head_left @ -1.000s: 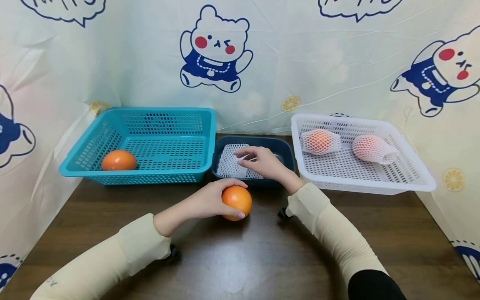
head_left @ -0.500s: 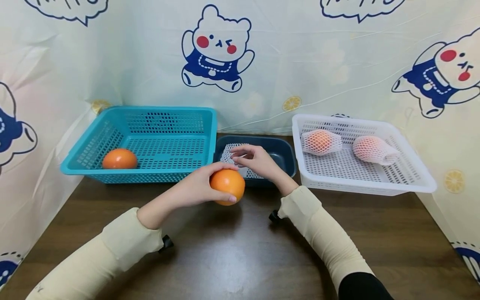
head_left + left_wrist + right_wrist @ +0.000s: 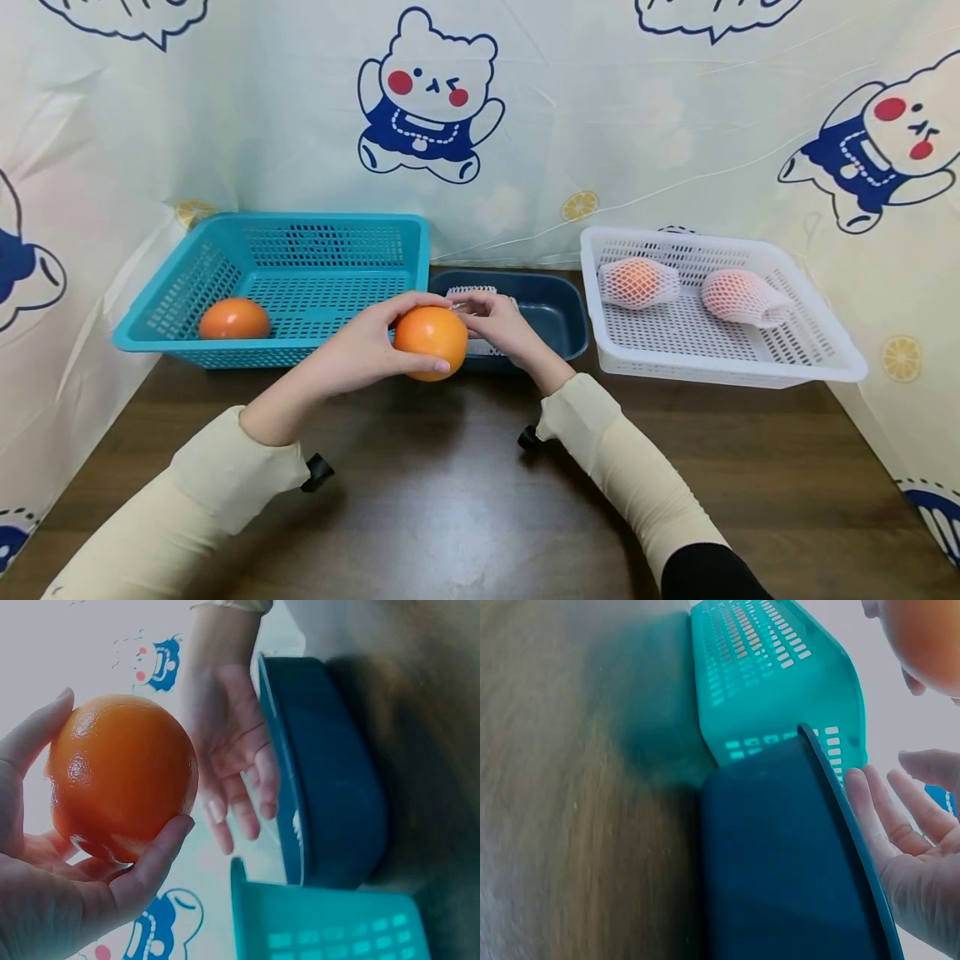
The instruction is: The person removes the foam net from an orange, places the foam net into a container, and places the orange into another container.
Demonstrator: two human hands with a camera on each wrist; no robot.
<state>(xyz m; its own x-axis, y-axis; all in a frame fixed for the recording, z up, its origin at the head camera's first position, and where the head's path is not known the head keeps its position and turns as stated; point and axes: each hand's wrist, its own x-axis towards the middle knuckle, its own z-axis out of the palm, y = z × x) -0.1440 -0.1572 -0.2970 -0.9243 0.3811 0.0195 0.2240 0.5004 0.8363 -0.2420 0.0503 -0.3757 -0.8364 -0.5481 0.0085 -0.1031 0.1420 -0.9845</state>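
My left hand point(image 3: 356, 350) grips a bare orange point(image 3: 432, 343) from its left side, fingers over the top and thumb in front. It is held up off the table, before the gap between the teal basket and the dark blue tray point(image 3: 555, 312). My right hand point(image 3: 504, 327) hovers over that tray with loosely bent fingers and nothing in them. In the right wrist view a gap separates these right fingers point(image 3: 922, 810) from the orange point(image 3: 930, 641). White foam net sleeves point(image 3: 483, 346) lie in the tray, mostly hidden under the right hand.
At left stands the teal basket point(image 3: 322, 219) with one bare orange point(image 3: 234, 319) in it. The white basket point(image 3: 697, 369) at right holds two oranges in foam nets, one point(image 3: 640, 282) left of the other point(image 3: 742, 297). A printed curtain hangs behind.
My left hand has lifted the orange and carried it left and away from me. My right hand has shifted slightly left over the tray, close to the orange.
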